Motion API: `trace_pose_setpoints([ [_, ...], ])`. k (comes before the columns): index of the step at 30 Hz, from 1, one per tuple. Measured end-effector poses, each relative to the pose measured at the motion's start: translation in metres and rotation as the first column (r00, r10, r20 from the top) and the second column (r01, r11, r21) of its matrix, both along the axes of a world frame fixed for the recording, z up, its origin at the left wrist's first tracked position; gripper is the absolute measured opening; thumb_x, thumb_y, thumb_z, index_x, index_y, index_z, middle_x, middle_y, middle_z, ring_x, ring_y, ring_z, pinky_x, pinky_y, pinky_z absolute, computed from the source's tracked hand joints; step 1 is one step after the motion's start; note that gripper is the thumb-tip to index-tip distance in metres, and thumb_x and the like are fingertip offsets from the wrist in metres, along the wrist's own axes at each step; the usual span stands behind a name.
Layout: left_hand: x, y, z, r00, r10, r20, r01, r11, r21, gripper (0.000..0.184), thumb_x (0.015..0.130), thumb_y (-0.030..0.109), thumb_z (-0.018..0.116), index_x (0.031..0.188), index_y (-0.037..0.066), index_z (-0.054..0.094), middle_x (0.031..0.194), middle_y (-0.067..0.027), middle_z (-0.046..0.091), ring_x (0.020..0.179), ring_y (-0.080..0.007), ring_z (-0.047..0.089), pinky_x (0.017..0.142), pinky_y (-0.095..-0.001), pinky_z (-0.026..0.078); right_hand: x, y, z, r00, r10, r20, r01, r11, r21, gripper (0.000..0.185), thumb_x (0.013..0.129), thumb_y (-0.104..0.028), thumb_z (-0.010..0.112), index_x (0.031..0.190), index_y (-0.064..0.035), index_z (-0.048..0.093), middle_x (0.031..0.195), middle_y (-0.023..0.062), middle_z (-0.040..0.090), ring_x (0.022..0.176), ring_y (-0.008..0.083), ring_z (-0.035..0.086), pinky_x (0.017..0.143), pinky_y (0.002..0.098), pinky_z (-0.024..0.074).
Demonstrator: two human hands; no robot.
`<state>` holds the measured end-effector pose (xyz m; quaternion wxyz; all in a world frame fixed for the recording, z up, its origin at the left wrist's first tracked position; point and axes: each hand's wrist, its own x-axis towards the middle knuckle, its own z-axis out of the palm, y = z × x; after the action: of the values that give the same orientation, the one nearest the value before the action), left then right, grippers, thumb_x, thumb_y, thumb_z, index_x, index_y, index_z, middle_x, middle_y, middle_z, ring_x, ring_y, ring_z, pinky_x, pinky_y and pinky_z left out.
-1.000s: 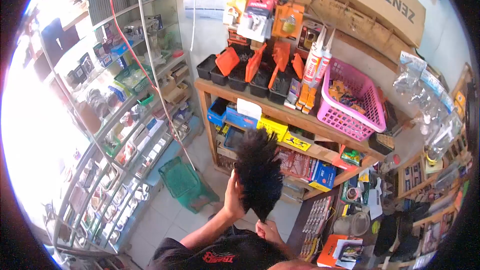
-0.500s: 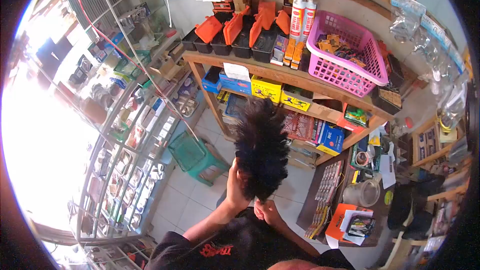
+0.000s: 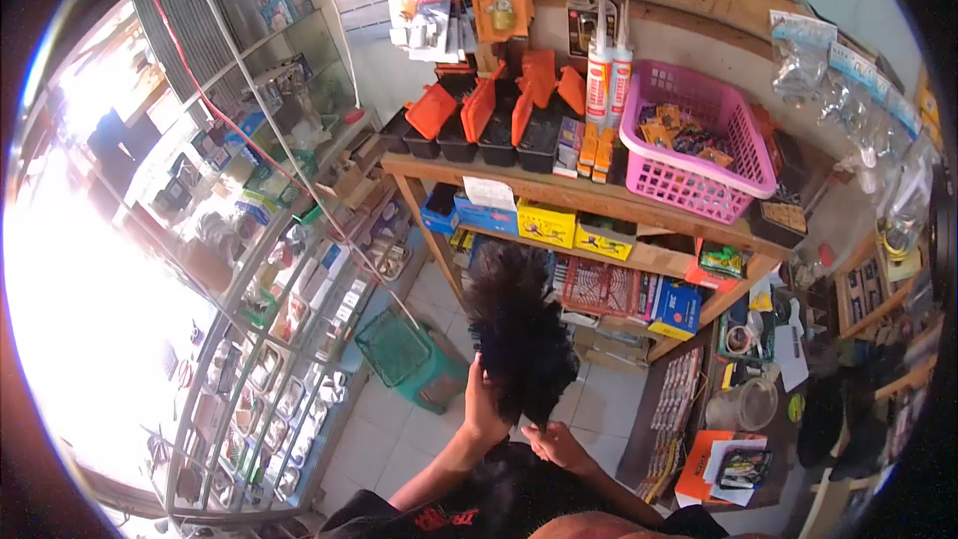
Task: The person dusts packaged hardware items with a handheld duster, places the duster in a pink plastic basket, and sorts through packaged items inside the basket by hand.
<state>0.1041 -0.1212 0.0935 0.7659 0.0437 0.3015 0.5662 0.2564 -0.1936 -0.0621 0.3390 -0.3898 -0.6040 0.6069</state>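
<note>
A bushy black feather duster (image 3: pixel 521 344) stands upright in front of my chest, its tip towards the wooden shelf. My left hand (image 3: pixel 486 407) is closed around the lower left side of the feathers; its thumb shows and most fingers are hidden behind them. At the bottom end of the duster, my right hand (image 3: pixel 559 445) is closed, its fingers pinched together at the base. Whatever handle lies in that grip is mostly hidden.
A wooden shelf (image 3: pixel 569 186) ahead bears orange-lidded black bins (image 3: pixel 479 112), sealant tubes (image 3: pixel 609 80) and a pink basket (image 3: pixel 699 175). A green plastic stool (image 3: pixel 439 374) stands on the tiled floor. Glass display shelving (image 3: pixel 269 339) runs along the left, and a dark low table (image 3: pixel 689 474) is at right.
The view has tilted up, so the shelf and stool appear lower. The duster and both hands sit slightly lower in view, with the grip much the same.
</note>
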Motion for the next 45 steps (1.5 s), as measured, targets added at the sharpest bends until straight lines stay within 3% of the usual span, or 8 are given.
trace_pose_setpoints([
  [3,-0.033,0.027,0.014,0.987,0.129,-0.100,-0.126,0.991,0.034,0.050,0.097,0.050,0.041,0.123,0.011,0.059,0.115,-0.0071,0.065,0.105,-0.0241,0.062,0.093,-0.0390,0.050,-0.028,0.002,-0.050,0.971,-0.131,0.198,-0.035,0.746,0.665,0.037,0.096,-0.029,0.058,0.067,-0.0069,0.054,0.054,-0.0025,0.046,0.046,0.0089,0.043,0.046,0.0267,0.0348],
  [6,-0.088,0.060,0.044,0.945,0.319,-0.076,-0.290,0.921,0.262,0.050,0.096,0.049,0.043,0.123,0.009,0.057,0.113,-0.0079,0.065,0.103,-0.0255,0.063,0.093,-0.0411,0.050,-0.051,0.009,0.030,0.933,0.116,0.340,0.052,0.893,-0.448,0.052,0.090,-0.045,0.062,0.061,-0.0020,0.059,0.053,0.0019,0.052,0.056,0.0105,0.051,0.052,0.0333,0.0395],
  [9,-0.163,0.085,0.019,0.976,0.205,0.069,-0.213,0.856,0.470,0.057,0.096,0.051,0.041,0.130,0.007,0.052,0.123,-0.0110,0.059,0.112,-0.0309,0.057,0.097,-0.0467,0.045,-0.077,0.036,0.035,0.901,0.246,0.357,-0.172,0.959,-0.227,0.058,0.087,-0.051,0.063,0.058,-0.0016,0.056,0.054,0.0013,0.052,0.057,0.0087,0.049,0.053,0.0339,0.0407],
  [11,-0.185,0.111,-0.018,0.790,0.433,-0.435,-0.161,0.830,0.534,0.057,0.096,0.050,0.041,0.132,0.007,0.049,0.126,-0.0112,0.056,0.114,-0.0304,0.055,0.098,-0.0464,0.043,-0.102,0.058,0.019,0.902,0.256,0.348,-0.146,0.938,-0.313,0.059,0.088,-0.052,0.061,0.057,-0.0024,0.055,0.054,0.0010,0.051,0.057,0.0089,0.049,0.053,0.0336,0.0404],
  [14,-0.191,0.117,-0.012,0.978,0.091,0.186,-0.176,0.837,0.518,0.056,0.096,0.045,0.040,0.136,0.006,0.044,0.129,-0.0127,0.054,0.116,-0.0296,0.053,0.099,-0.0457,0.042,-0.139,0.102,0.043,0.955,0.199,0.219,-0.137,0.954,-0.267,0.059,0.088,-0.054,0.061,0.058,-0.0032,0.057,0.054,0.0002,0.050,0.057,0.0092,0.049,0.053,0.0333,0.0401],
  [31,-0.230,0.235,0.005,0.702,-0.470,0.535,0.134,0.825,0.549,0.070,0.096,0.061,0.030,0.135,0.005,0.047,0.133,-0.0141,0.052,0.117,-0.0324,0.052,0.106,-0.0471,0.038,-0.202,0.138,-0.066,0.888,-0.193,0.417,0.329,0.900,-0.285,0.043,0.085,-0.042,0.070,0.064,-0.0053,0.061,0.059,-0.0022,0.055,0.060,0.0098,0.050,0.056,0.0317,0.0380],
  [41,-0.222,0.244,0.032,0.935,-0.179,0.307,0.037,0.908,0.417,0.062,0.099,0.054,0.031,0.145,0.012,0.035,0.113,-0.0138,0.059,0.105,-0.0355,0.059,0.092,-0.0515,0.048,-0.202,0.155,0.013,0.915,-0.203,0.348,0.319,0.892,-0.319,0.045,0.082,-0.042,0.072,0.066,-0.0022,0.063,0.060,0.0010,0.059,0.056,0.0121,0.053,0.054,0.0330,0.0401],
  [45,-0.255,0.261,0.042,0.991,-0.104,0.085,0.029,0.782,0.623,0.062,0.100,0.051,0.032,0.151,0.017,0.022,0.111,-0.0183,0.058,0.101,-0.0396,0.062,0.091,-0.0542,0.050,-0.193,0.150,-0.065,0.814,-0.070,0.576,0.267,0.927,-0.265,0.045,0.082,-0.043,0.072,0.068,-0.0014,0.065,0.061,0.0027,0.061,0.057,0.0113,0.054,0.054,0.0333,0.0410],
])
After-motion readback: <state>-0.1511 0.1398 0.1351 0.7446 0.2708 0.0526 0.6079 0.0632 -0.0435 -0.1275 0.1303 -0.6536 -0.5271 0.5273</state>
